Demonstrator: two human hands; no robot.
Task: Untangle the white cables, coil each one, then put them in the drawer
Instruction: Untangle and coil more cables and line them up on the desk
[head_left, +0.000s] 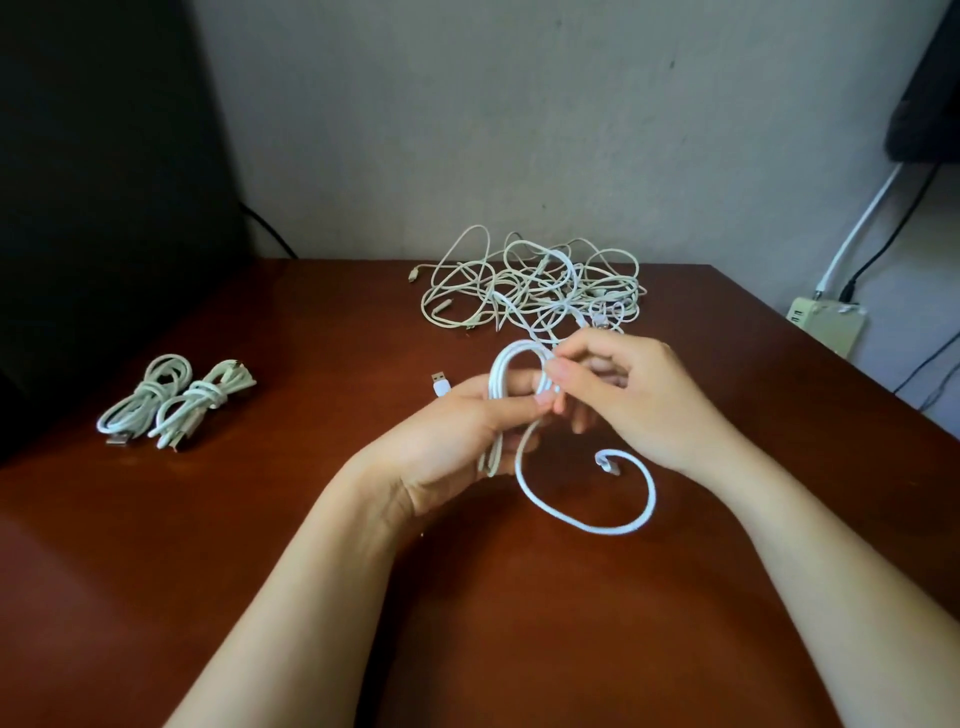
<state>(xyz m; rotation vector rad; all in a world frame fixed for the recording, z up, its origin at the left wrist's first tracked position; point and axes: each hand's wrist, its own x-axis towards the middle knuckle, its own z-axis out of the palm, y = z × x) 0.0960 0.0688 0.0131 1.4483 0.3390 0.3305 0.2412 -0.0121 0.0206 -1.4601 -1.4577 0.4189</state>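
A white cable (587, 526) is folded into loops in my left hand (457, 431), which grips the bundle over the middle of the brown table (260, 571). Its USB plug (440, 383) sticks out to the left of that hand. My right hand (634, 395) pinches the same cable at the top of the loops. The free tail curls on the table below my right hand and ends in a small plug (605, 462). A tangled heap of white cables (530, 283) lies behind my hands near the wall. Two coiled white cables (171, 400) lie side by side at the left.
A large dark object (104, 182) stands at the back left of the table. A power strip (826, 325) with black and white leads sits off the table's right edge. The grey wall runs right behind the table. No drawer is in view.
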